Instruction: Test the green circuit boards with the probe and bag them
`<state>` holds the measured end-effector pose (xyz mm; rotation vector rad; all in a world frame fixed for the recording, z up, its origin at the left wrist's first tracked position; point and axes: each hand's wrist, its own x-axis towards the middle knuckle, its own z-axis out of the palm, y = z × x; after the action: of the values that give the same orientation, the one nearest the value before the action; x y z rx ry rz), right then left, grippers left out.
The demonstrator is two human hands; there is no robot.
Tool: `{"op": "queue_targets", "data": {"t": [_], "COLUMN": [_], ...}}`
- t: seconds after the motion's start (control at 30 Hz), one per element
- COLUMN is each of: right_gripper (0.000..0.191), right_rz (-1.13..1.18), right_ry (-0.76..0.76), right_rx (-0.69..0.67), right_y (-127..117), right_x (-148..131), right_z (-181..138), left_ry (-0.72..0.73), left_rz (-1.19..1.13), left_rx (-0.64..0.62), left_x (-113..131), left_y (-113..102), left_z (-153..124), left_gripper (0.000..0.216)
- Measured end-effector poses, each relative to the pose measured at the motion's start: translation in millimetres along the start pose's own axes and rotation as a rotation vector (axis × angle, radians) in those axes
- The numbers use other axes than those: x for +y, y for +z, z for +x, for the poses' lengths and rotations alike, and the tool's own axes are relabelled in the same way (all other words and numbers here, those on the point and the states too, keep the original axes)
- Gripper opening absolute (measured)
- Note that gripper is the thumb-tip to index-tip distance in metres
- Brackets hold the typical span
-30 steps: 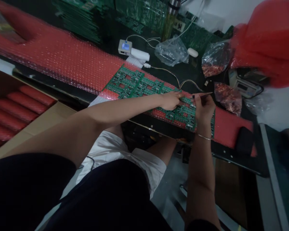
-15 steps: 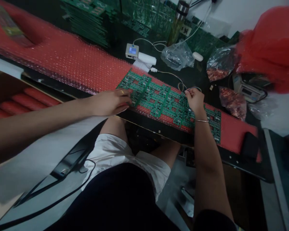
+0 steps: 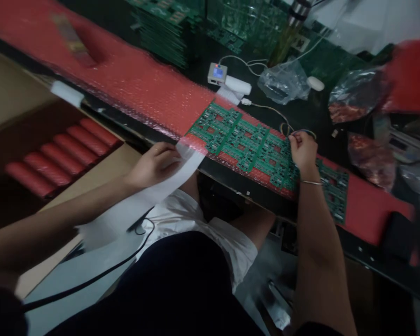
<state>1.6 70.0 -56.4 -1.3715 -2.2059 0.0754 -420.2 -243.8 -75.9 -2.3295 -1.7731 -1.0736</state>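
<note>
Several green circuit boards (image 3: 247, 142) lie in a row on the red bubble wrap (image 3: 143, 79) along the table (image 3: 322, 133). The left hand (image 3: 157, 163), laid over the boards a second ago, is now off them, its fingers half curled against the white strip (image 3: 140, 203) that hangs over the table's front edge; whether it grips the strip cannot be told. The right hand (image 3: 304, 147) remains at the boards' far edge, fingertips drawn together beside the thin cable (image 3: 271, 108); its hold is unclear.
</note>
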Motion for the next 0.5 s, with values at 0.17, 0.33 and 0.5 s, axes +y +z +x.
{"op": "queue_targets", "data": {"t": [0.17,0.33,0.5], "right_gripper": [0.012,0.005,0.007], "right_rz": [0.014,-0.015,-0.022], "right_ry": [0.075,0.095,0.115], "right_rx": [0.001,0.023,0.014], "right_y": [0.5,-2.6,-5.8], "right_x": [-4.7,-11.4,-17.2], "right_z": [-5.0,-5.5,-6.4], "left_ry": [-0.121,-0.112,-0.143], "left_rz": [0.058,0.006,-0.016], "left_rx": [0.000,-0.099,-0.075], "left_x": [-9.1,-13.4,-15.6], "left_y": [8.8,7.9,8.0], "left_z": [-13.6,-16.4,-17.4], "left_gripper": [0.025,0.033,0.037]}}
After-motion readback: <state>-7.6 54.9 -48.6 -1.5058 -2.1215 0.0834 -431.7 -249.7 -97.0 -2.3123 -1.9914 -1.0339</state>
